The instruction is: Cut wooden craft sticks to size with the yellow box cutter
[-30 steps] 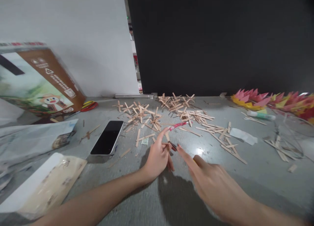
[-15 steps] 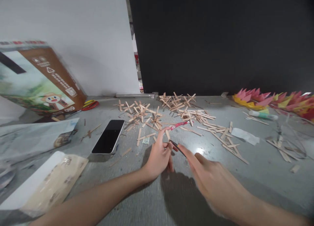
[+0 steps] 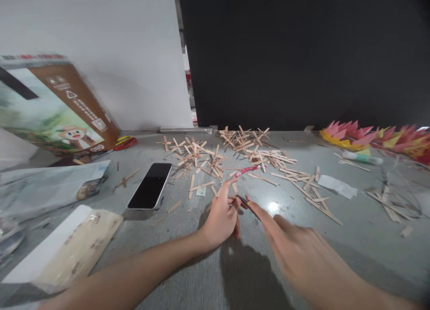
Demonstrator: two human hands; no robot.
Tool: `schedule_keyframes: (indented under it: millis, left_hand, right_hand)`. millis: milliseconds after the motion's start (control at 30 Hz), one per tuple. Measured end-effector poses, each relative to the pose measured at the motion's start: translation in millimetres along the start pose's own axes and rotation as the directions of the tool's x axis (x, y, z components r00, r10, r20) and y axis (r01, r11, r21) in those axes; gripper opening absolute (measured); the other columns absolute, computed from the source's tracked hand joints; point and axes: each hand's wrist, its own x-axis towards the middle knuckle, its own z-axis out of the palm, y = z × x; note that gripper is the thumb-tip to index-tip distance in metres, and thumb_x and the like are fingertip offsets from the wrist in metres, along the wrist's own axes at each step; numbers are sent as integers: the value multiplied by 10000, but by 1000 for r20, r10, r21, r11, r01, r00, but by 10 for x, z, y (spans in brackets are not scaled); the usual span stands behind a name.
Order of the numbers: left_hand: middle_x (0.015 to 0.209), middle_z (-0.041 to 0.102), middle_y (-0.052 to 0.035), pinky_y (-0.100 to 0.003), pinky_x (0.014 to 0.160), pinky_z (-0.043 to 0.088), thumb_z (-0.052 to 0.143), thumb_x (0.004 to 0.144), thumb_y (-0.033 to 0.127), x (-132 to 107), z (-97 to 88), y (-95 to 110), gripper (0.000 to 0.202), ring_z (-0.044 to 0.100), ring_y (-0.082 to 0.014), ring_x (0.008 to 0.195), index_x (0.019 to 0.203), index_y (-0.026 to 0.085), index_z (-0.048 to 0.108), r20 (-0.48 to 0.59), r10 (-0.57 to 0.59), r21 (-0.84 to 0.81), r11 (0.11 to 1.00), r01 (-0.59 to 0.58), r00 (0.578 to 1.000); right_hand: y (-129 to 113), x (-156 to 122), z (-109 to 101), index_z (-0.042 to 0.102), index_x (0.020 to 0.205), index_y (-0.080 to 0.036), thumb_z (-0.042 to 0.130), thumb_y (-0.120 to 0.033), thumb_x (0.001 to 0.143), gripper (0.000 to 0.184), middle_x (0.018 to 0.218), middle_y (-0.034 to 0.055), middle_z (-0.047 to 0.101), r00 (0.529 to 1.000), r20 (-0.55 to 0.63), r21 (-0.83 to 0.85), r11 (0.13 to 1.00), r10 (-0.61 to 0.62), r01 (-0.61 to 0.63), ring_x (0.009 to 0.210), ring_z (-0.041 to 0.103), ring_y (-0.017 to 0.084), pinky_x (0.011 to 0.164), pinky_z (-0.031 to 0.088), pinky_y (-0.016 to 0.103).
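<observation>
Both hands meet low over the middle of the grey counter (image 3: pixel 352 238). The left hand (image 3: pixel 221 215) is curled, with its thumb and fingertips pinched on a short wooden stick (image 3: pixel 231 197) held just above the surface. The right hand (image 3: pixel 295 251) comes in from the lower right with its forefinger stretched forward along a thin dark tool (image 3: pixel 249 206). The tip of that tool points at the pinched stick and is almost touching it. The other right fingers are blurred, so how they grip the tool is hard to make out. Just beyond the fingertips lies a red pen-like thing (image 3: pixel 247 170), and behind it a loose scatter of wooden sticks (image 3: pixel 201 155), many of them crossed, spreads toward the dark back wall. A black phone (image 3: pixel 150 192) lies face up to the left of the left hand, near it but apart. Farther left, a printed cardboard box (image 3: pixel 57 108) leans tilted, with red and yellow bands (image 3: pixel 124 142) beside its lower corner. Clear plastic bags (image 3: pixel 50 189) lie in front of it. On the right side are a white paper slip (image 3: pixel 337 187), a small glue tube (image 3: pixel 361 157) and a row of pink, red and yellow folded paper flowers (image 3: pixel 369 139) along the back edge.
</observation>
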Motion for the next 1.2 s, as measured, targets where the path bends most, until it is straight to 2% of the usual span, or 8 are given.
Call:
schedule_keyframes:
  millis: [100, 300, 567, 667, 767, 900, 1067, 1200]
  left_hand:
    - [698, 611, 55, -165, 275, 373, 472, 1033, 367, -9, 3, 2, 520, 580, -124, 308, 1527, 331, 313, -4, 5, -2, 1000, -5, 1000]
    - [604, 559, 72, -152, 279, 337, 460, 1039, 382, 3, 8, -12, 521, 586, -138, 315, 1524, 279, 297, -2, -2, -4, 1000, 2, 1000]
    - [770, 651, 3, -175, 253, 347, 498, 1002, 345, -4, 14, 41, 477, 582, -124, 319, 1463, 302, 385, -2, 6, 10, 1000, -6, 1000]
    - [774, 664, 16, -169, 270, 381, 520, 999, 391, 58, -29, 8, 471, 550, -100, 310, 1425, 267, 362, -58, -15, -33, 999, 13, 998]
    - [778, 680, 20, -170, 296, 423, 586, 971, 467, 127, -62, -37, 582, 535, -88, 318, 1414, 228, 295, -137, -28, -95, 995, 15, 990]
    - [709, 657, 48, -159, 281, 389, 584, 972, 533, 139, -37, -66, 642, 554, -113, 303, 1431, 233, 248, -33, 1, -92, 996, -4, 999]
    - [812, 709, 7, -164, 321, 400, 633, 941, 524, 123, -31, -13, 442, 582, -101, 339, 1161, 229, 389, 7, -32, -114, 993, 32, 999]
    - [719, 681, 17, -160, 332, 328, 618, 941, 544, 136, -58, -6, 385, 499, -66, 321, 1039, 194, 493, 19, -62, -59, 996, 63, 998]
  right_hand:
    - [-34, -7, -12, 186, 1615, -157, 384, -42, 796, 850, 856, 62, 694, 1000, -17, -34, 999, -16, 16, 385, 551, 162, 406, 289, 294]
    - [-109, 12, 16, 139, 1619, -130, 380, -40, 787, 871, 844, 62, 665, 1000, 17, -73, 997, -23, 24, 407, 572, 167, 425, 273, 298]
    - [-76, -3, -11, 144, 1602, -131, 401, -47, 740, 903, 800, 47, 669, 1000, 10, -61, 998, -25, 26, 384, 526, 158, 409, 295, 277]
    - [-144, -31, -27, 134, 1613, -107, 404, -47, 718, 937, 868, 89, 701, 998, -3, -40, 997, -62, 62, 394, 561, 175, 391, 344, 284]
    - [-192, -41, -79, 143, 1621, -89, 395, -54, 751, 906, 924, 121, 721, 991, -50, 26, 992, -120, 122, 413, 581, 179, 380, 391, 288]
    - [-109, 8, -152, 192, 1629, -138, 350, -87, 933, 716, 874, 77, 699, 990, -141, 128, 991, -19, 37, 446, 580, 169, 425, 452, 283]
    - [95, 123, -147, 357, 1580, -175, 335, -209, 1056, 526, 868, 72, 715, 983, -161, 248, 968, 88, -46, 515, 627, 166, 509, 471, 273]
    - [296, 314, -42, 552, 1397, -191, 378, -348, 1085, 390, 841, 43, 734, 951, -123, 435, 876, 285, -207, 511, 600, 136, 549, 441, 258]
